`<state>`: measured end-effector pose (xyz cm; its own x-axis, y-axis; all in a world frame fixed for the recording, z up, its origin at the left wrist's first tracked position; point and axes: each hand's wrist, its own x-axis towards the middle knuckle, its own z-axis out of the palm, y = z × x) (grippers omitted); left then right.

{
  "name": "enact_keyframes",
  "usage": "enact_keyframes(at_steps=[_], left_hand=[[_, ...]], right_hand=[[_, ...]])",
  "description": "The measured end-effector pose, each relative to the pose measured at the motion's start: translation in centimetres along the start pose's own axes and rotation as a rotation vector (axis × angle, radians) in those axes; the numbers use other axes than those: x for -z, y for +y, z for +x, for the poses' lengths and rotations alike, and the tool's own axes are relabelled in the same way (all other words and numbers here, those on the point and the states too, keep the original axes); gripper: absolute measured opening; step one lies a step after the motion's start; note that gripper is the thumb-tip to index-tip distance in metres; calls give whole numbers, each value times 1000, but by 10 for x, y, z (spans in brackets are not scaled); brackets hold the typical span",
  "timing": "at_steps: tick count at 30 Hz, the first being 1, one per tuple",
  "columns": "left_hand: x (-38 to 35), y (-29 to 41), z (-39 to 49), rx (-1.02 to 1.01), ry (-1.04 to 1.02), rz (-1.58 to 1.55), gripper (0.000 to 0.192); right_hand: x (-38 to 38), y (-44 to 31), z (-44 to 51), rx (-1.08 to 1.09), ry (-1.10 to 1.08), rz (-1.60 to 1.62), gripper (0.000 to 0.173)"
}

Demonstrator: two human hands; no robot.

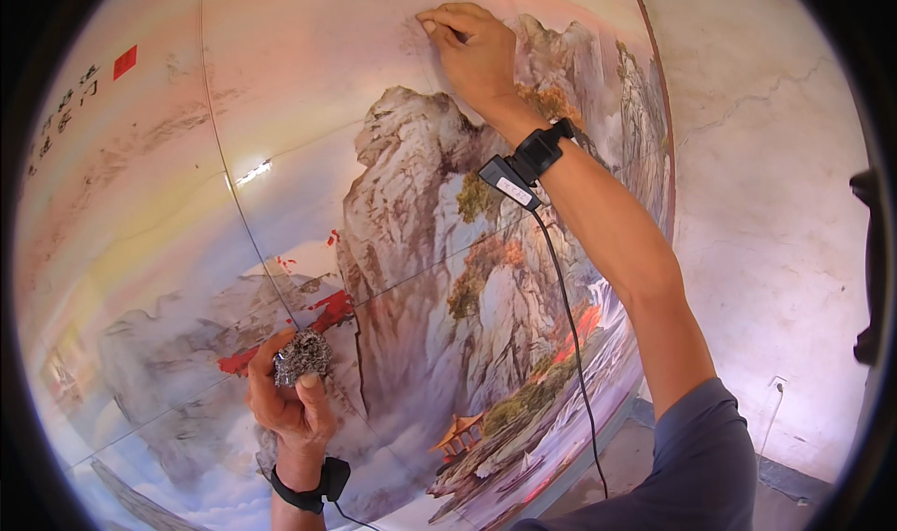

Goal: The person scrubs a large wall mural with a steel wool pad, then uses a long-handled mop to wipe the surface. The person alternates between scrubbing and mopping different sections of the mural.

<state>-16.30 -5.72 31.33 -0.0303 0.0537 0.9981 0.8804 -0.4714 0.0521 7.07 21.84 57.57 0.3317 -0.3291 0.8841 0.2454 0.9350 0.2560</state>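
My left hand [291, 415] grips a steel wool scourer [303, 358], a ball of curly metal strands, between thumb and fingers at the lower left. It is held in front of a glossy tiled wall mural [399, 181] of cliffs, clouds and waterfalls. My right hand [473, 51] is raised near the mural's top, its thumb and index finger pinched together against or very close to the surface. No object shows between those fingertips. Faint dark smudges [413, 37] lie on the pink sky of the mural beside them.
A black strap device [536, 156] on my right wrist trails a cable [578, 363] across the mural. A similar device [335, 478] sits on my left wrist. At right stands a cracked plaster wall [764, 181] with a socket and plugged-in cord [778, 384]. Thin joints divide the tiles.
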Motion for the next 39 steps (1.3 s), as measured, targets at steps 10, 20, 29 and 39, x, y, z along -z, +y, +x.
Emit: enact_keyframes(at_steps=[10,20,29,39], left_hand=[[-4,-1,-1,-21,61,26,59],[-3,-2,1,-48,81,42,60],[-2,-2,-4,-15,49,32,62],[-4,-5,-1,-73,109,22,53]], right_hand=[[1,1,-1,3,-17,6,15],[20,3,26,64,-221,-85,17],[31,-6,70,505,-502,-357,15],[22,-17,85,545,-671,-561,21]])
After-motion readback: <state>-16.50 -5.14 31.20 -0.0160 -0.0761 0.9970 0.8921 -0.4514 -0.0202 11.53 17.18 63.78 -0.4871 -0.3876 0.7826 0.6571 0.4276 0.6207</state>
